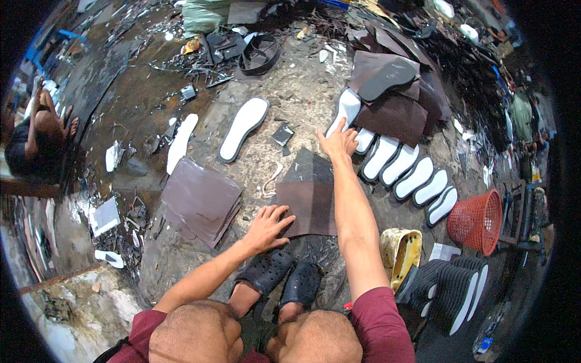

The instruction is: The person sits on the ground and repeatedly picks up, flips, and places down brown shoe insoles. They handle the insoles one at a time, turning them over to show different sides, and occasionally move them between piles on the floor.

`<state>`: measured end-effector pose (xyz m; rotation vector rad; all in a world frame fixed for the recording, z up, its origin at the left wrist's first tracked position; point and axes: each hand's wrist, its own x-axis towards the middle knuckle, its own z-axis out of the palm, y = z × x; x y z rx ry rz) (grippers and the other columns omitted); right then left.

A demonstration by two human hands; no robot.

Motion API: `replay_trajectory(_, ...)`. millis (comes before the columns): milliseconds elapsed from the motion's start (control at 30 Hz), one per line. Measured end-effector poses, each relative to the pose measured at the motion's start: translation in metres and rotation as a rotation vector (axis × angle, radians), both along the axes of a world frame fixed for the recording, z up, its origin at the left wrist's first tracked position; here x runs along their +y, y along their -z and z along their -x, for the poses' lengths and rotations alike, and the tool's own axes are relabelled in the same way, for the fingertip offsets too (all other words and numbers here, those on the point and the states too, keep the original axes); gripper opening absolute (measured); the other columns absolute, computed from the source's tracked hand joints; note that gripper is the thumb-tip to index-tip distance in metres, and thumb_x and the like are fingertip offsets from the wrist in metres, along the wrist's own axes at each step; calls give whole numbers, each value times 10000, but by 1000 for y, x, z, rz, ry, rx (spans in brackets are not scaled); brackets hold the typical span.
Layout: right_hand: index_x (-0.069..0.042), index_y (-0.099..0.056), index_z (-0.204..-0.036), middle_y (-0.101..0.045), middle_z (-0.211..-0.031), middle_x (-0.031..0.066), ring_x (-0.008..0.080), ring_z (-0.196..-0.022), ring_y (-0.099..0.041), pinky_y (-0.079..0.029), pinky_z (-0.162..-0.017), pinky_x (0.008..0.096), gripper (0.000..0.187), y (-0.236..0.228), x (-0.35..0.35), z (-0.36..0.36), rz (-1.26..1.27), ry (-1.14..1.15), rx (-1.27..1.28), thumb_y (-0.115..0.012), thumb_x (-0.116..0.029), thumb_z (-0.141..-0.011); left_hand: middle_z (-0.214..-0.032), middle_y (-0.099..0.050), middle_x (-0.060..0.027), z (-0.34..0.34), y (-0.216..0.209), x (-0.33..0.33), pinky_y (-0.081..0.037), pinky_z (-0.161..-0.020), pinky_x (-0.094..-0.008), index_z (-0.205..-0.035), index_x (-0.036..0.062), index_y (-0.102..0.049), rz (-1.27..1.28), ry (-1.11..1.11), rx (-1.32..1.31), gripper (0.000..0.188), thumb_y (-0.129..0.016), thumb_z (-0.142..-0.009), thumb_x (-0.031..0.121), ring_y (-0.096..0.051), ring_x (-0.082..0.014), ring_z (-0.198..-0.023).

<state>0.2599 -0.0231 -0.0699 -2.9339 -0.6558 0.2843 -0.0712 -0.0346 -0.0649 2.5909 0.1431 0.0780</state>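
My right hand (339,143) reaches forward with its fingers apart, and the fingertips rest on the lower part of a white shoe sole (347,109) with a dark edge. My left hand (267,228) is open, its spread fingers at the left edge of a brown sheet (305,209) on the ground in front of my feet. A darker piece (310,164) lies over that sheet's far part. To the right of my right hand runs a row of several white-topped soles (399,164). Another white sole (244,129) lies apart, farther left.
A stack of brown sheets (200,196) lies left; more sheets (396,115) bear a dark sole (388,78). At right stand a red basket (475,224), a yellow container (392,251) and striped dark soles (451,281). Another person (41,130) sits far left. Scraps litter the ground.
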Motion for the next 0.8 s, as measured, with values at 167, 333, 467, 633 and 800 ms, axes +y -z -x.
replay_trajectory(167,-126,-277,-1508,-516,-1317,305,441,-1242,-473,-382,-1005,543,971,-22,9,10,-246,133,45,-742,-494,-739,-1386,-463,-137,4,-8,37,-355,-1066,-503,-1366,176,-532,96,16,83,708,-822,-732,298,-423,-377,-1265)
replay_trajectory(333,-105,-314,-1481,-517,-1316,293,447,-1149,-580,-466,-945,544,886,-39,-5,38,-526,78,156,-691,-425,-746,-1365,-505,-194,-34,-16,53,-406,-1053,-440,-1470,120,-427,309,-267,-182,757,-787,-829,299,-510,-330,-1253)
replay_trajectory(467,21,-214,-1516,-458,-1399,343,478,-1265,-498,-401,-1071,501,1021,-27,-27,109,-896,-267,185,-759,-282,-709,-1348,-526,-208,-90,-9,63,-483,-976,-381,-1528,3,-259,1774,-863,-236,829,-685,-932,391,-584,-243,-1135)
replay_trajectory(633,-63,-478,-1427,-626,-1202,320,425,-1125,-619,-480,-974,477,827,-26,-27,60,-694,-248,191,-714,-540,-793,-1094,-662,-147,-77,1,86,-564,-822,-397,-1250,-13,-493,1607,-978,-175,502,-716,-802,13,-674,-241,-951)
replay_trajectory(800,-64,-350,-1478,-500,-1294,332,457,-1177,-523,-500,-924,516,758,21,-19,-15,-81,-80,-159,-657,-420,-884,-1135,-665,-175,-35,-21,97,-573,-840,-424,-1348,20,-419,1548,-848,70,602,-572,-770,-50,-709,-297,-903)
